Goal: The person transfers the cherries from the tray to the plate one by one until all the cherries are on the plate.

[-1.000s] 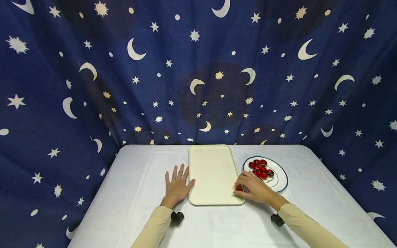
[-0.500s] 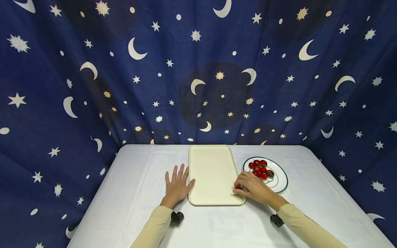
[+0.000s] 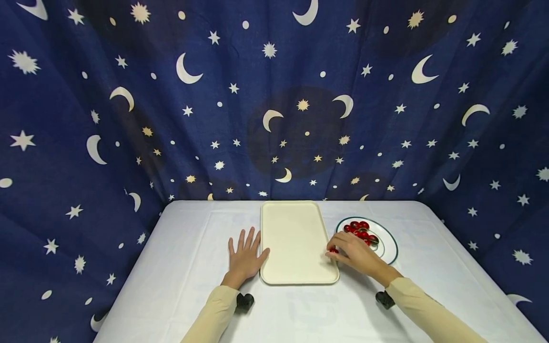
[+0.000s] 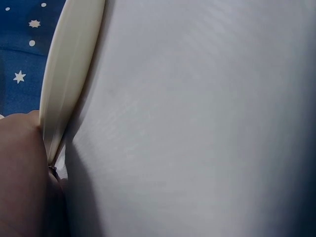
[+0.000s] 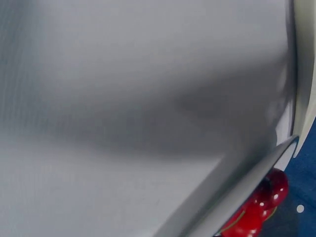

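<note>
A cream rectangular tray (image 3: 295,243) lies on the table. My left hand (image 3: 244,259) rests on the cloth at its left side, fingers spread, thumb at the tray's edge. Over the tray's lower right edge, my right hand (image 3: 353,252) pinches a red cherry (image 3: 333,250) between thumb and fingers. To the right stands a white plate (image 3: 389,250) with a blue rim, bearing several dark red cherries (image 3: 363,226). The right hand covers part of the plate. The right wrist view shows cherries (image 5: 277,187) behind the plate's rim (image 5: 222,205), but no hand.
A white cloth (image 3: 193,247) covers the table. Behind it and at both sides hangs a blue curtain (image 3: 231,119) with moons and stars. A black wrist camera (image 3: 245,301) sits under the left wrist and another black camera (image 3: 384,300) under the right.
My right hand has moved slightly up and to the right with the cherry, from the tray's lower right corner toward the plate. The left hand has stayed still.
</note>
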Motion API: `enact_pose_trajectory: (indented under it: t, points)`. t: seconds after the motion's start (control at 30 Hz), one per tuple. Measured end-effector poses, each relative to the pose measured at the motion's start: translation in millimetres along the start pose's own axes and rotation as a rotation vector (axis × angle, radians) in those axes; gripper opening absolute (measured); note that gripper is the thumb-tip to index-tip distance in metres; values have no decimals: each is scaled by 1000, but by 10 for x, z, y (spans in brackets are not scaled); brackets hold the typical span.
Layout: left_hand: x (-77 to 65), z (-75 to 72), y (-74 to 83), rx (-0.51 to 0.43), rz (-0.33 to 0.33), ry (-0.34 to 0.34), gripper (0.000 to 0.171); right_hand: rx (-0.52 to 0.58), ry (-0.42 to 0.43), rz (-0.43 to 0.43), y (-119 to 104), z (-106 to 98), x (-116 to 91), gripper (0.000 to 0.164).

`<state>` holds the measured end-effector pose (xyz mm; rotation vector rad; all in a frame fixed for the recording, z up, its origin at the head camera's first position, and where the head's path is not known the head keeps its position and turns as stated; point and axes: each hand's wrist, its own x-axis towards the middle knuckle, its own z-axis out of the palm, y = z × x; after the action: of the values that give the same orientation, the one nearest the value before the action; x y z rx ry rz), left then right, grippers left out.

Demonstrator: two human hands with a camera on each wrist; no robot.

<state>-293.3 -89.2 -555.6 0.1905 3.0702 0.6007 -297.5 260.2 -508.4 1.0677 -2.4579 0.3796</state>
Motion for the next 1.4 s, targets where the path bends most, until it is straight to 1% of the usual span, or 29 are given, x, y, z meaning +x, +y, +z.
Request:
enact_pose_trajectory:
  t: [0.2,0.33,0.4,0.57,0.7,0.93,1.03,1.17,1.4]
  points:
    - [20,60,-40,16,1,12,73,-39,22,45,50,-37,-1,18]
    - [29,81,-54,14,7,24,73,-40,25,84,85,-49,-26,18]
    - [32,82,-52,17,8,26,73,-35,39,90,107,-46,-43,18]
    - [42,82,-52,24,9,29,73,-33,95,49,154,-43,-69,21]
    - [48,79,-46,20,13,33,73,-54,120,37,181,-45,-77,21]
    - [63,87,-45,17,15,32,73,-68,112,97,209,-42,-101,22]
    - [63,81,-45,13,14,33,73,-69,107,109,226,-38,-106,22]
    - [56,74,-44,10,12,30,73,-82,115,102,245,-29,-111,22]
    - [45,84,-47,18,6,25,73,-105,144,54,289,8,-135,23]
